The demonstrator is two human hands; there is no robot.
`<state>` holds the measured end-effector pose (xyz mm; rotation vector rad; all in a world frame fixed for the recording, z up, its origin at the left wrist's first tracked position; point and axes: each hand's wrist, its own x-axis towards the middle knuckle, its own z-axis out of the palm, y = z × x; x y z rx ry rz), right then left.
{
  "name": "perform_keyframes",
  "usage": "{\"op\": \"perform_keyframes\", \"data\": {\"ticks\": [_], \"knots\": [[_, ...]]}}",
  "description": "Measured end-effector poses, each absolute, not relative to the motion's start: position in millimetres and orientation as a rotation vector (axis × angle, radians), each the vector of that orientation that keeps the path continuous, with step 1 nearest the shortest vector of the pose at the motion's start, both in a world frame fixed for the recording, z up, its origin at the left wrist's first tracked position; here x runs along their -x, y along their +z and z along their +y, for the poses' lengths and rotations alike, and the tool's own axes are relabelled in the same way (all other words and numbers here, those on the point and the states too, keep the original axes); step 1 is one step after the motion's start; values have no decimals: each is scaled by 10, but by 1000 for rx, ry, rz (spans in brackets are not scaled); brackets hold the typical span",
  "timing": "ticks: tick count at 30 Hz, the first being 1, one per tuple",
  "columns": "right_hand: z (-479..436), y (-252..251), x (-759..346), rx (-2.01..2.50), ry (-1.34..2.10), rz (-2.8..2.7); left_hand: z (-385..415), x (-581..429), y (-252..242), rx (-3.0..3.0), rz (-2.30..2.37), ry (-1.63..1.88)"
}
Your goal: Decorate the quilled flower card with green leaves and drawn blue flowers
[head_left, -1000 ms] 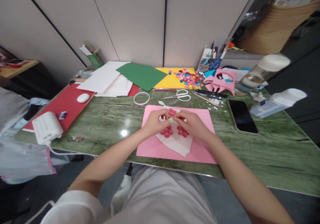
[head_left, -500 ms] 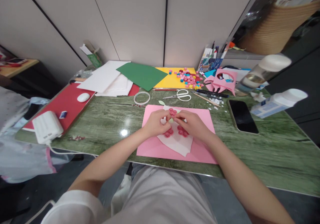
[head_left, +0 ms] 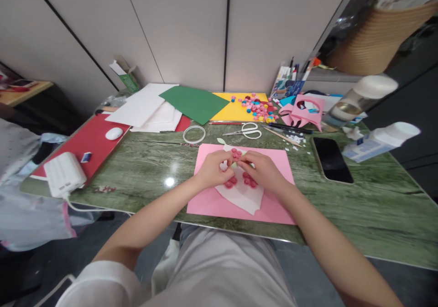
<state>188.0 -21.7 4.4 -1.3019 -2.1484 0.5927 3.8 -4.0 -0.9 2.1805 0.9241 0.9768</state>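
Observation:
A pink paper sheet (head_left: 273,206) lies on the green table in front of me. On it rests a white paper piece (head_left: 244,196) with several small red paper coils (head_left: 235,152) stuck on. My left hand (head_left: 212,170) and my right hand (head_left: 262,169) meet over the white piece, fingers pinched together on a small pale green paper leaf (head_left: 234,164) between them.
Beyond the sheet lie a tape ring (head_left: 193,134), white scissors (head_left: 247,131), sticks and pens, a pile of coloured coils (head_left: 257,106) on yellow paper, green, white and red sheets. A phone (head_left: 331,158) and bottles (head_left: 379,139) stand right; a white box (head_left: 64,174) and mouse (head_left: 113,133) left.
My left hand has shifted slightly right and closer to my right hand, covering more of the red coils. Everything else stays put.

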Motion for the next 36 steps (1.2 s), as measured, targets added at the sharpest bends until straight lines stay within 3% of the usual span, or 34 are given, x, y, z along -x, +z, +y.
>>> {"op": "perform_keyframes", "data": {"ticks": [36], "knots": [[-256,64,-1840,1253,465,-2127,-61,-53,30,-2073,993,1065]]}}
